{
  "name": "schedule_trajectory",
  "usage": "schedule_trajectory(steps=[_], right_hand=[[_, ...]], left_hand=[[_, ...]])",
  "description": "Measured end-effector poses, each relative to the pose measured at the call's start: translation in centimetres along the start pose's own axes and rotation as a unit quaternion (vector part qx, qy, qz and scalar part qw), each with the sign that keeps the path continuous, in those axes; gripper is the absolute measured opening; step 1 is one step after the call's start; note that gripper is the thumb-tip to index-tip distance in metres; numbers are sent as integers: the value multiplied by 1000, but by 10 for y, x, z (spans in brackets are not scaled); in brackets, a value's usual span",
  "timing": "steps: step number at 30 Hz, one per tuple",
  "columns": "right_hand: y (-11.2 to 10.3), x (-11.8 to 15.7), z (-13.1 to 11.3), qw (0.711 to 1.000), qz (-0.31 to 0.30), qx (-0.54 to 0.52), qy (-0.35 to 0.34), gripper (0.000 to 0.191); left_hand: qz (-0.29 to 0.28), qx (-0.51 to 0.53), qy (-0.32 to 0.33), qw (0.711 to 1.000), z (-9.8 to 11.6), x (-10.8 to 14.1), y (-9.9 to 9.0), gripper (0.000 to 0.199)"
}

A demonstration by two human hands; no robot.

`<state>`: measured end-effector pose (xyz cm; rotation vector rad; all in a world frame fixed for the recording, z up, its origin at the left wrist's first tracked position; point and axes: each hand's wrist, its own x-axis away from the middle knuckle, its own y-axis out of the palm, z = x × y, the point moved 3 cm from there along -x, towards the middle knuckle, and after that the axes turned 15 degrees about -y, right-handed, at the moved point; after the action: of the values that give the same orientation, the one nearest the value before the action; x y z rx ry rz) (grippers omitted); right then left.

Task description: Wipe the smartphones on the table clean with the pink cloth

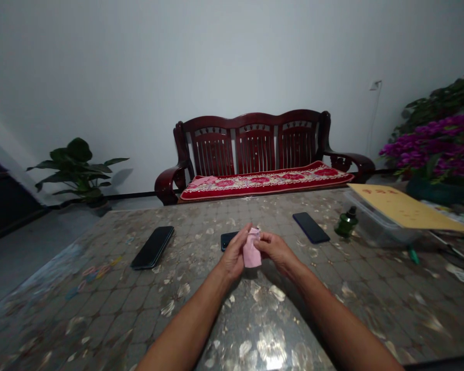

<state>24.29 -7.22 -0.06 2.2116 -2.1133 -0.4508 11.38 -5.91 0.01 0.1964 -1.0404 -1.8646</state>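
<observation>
Above the middle of a patterned, glossy worktop (139, 309), a person's two bare hands meet on a small pink cloth (252, 253), held up just nearer the wearer than a dark device (227, 240). The left hand (234, 256) pinches the cloth's left side and upper edge, its fingertips partly lost behind the fabric; the right hand (274, 248) grips the opposite side, thumb laid across the front, its other fingers mostly out of sight. Folds obscure the cloth's full shape, and whether it is a pouch or a single piece cannot be told. The left hand covers much of the dark device, leaving only its left end exposed. Both forearms run off the bottom of the frame. Well apart to the left lies a black phone (153, 247), its screen dark, near faint coloured loops (96, 270) too blurred to identify. To the right, a second phone (311, 227) lies near a green bottle (346, 223) whose label, if any, is unreadable. Just beside the bottle, a yellow folder (406, 206) with blurred red characters hides most of the top of a clear plastic box (379, 232). Purple flowers (441, 144) are cut off by the right edge. Beyond the worktop, a carved wooden bench (255, 149) bears a red floral cover (270, 180), its lower part hidden.
</observation>
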Motion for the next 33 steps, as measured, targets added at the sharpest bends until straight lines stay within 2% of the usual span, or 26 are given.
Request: schedule_trajectory(steps=[2,4,6,8,11,12,14,15,17,18,19,20,22,25,27,29,33], right_hand=[[1,1,-4,999,-23,27,-6,36],[1,3,-8,994,-20,102,-37,28],[-1,6,-13,972,4,213,-96,21],[-4,12,-18,937,26,312,-156,19],[-23,18,-26,908,55,366,-197,17],[-36,19,-30,904,81,366,-206,18],[-74,20,-46,878,191,359,-252,23],[-97,22,-56,851,257,358,-285,25],[-143,27,-77,772,377,382,-342,28],[-164,28,-86,735,413,404,-356,29],[-182,28,-93,710,425,432,-357,32],[-198,28,-99,693,427,462,-352,35],[-218,23,-105,668,384,548,-325,44],[-229,16,-107,625,306,666,-269,53],[-233,11,-108,603,269,720,-215,52],[-238,6,-110,589,244,754,-157,47],[-251,-2,-114,583,213,780,-74,37]], left_hand=[[-68,31,-69,995,-5,0,2,48],[-108,49,-99,988,-13,-3,4,52],[-117,62,-97,986,-22,-9,4,53],[-120,72,-95,986,-30,-15,3,55],[-133,83,-97,983,-35,-22,-3,57],[-134,89,-100,982,-35,-24,-7,58],[-135,92,-114,980,-33,-26,-15,60],[-135,93,-116,979,-32,-28,-20,61],[-135,92,-120,979,-30,-30,-28,66],[-132,91,-122,980,-29,-32,-31,67],[-129,91,-122,980,-29,-34,-34,68],[-128,90,-122,980,-29,-36,-37,69],[-131,89,-117,980,-28,-40,-40,70],[-146,81,-108,980,-25,-42,-43,71],[-154,71,-104,980,-22,-40,-45,73],[-151,65,-102,981,-19,-38,-47,73],[-139,68,-92,984,-15,-33,-50,72]])
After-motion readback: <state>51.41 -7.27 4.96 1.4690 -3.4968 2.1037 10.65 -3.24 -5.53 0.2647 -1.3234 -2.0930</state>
